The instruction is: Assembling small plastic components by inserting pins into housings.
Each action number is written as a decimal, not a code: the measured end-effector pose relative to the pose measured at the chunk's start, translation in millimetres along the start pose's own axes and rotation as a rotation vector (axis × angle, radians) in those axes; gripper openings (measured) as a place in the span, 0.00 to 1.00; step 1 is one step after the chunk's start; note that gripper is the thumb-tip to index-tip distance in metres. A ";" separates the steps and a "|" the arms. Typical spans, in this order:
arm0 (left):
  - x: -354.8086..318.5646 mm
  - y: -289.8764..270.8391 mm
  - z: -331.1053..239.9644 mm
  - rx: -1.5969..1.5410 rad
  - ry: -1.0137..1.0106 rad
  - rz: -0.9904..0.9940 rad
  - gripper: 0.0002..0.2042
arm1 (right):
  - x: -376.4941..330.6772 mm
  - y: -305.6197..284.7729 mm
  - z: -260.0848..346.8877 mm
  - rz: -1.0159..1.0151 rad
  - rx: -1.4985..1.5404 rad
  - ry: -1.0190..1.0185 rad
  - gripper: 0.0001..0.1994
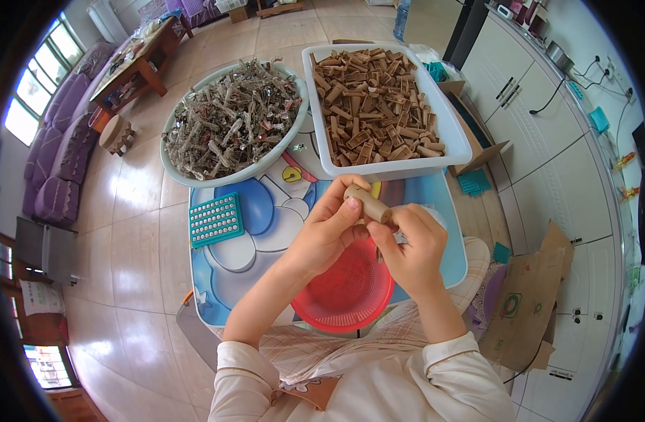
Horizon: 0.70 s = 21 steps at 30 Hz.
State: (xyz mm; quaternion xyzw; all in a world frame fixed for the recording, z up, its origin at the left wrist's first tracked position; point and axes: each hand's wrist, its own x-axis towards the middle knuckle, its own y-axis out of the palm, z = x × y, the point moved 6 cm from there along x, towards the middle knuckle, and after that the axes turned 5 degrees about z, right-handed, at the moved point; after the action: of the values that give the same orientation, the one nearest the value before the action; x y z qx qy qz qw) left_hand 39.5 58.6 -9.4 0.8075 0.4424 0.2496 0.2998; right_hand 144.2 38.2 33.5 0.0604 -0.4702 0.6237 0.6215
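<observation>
My left hand (pixel 334 218) grips a tan plastic tube-shaped casing (pixel 368 204), thumb along its side. At the casing's lower right end, my right hand (pixel 415 243) is closed, its thumb and forefinger pressed to it. A thin dark bit shows below the right fingers, too small to name. Both hands are above a red plastic basin (pixel 347 292) at the table's near edge. Beyond them, a white tub (pixel 457 144) is heaped with brown casing pieces (pixel 371 105). To its left stands a pale green basin (pixel 169 151) full of clear and metallic small parts (pixel 231 116).
A teal tray (pixel 215 219) with rows of small round silvery pieces lies on the colourful table (pixel 204 281), left of my hands. An opened cardboard box (pixel 516 302) stands on the floor at right, before white cabinets (pixel 554 141). A purple sofa (pixel 62 162) is far left.
</observation>
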 end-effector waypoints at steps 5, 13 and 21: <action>0.9 -9.6 0.1 0.004 0.063 0.027 0.14 | -1.9 -1.8 6.3 0.011 0.088 0.099 0.07; 2.6 -15.6 -3.0 -0.102 0.074 0.001 0.17 | -2.8 0.2 9.3 0.119 0.123 0.110 0.05; -1.9 -14.9 -10.8 -0.026 0.131 0.007 0.19 | -24.5 13.5 -28.6 0.168 0.271 0.249 0.06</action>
State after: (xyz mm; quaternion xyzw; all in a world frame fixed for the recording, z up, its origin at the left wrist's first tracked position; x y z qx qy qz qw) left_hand 23.0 66.2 -12.7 0.7869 0.4552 0.3088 0.2797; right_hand 152.9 42.4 -5.3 0.0263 -0.3049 0.7337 0.6067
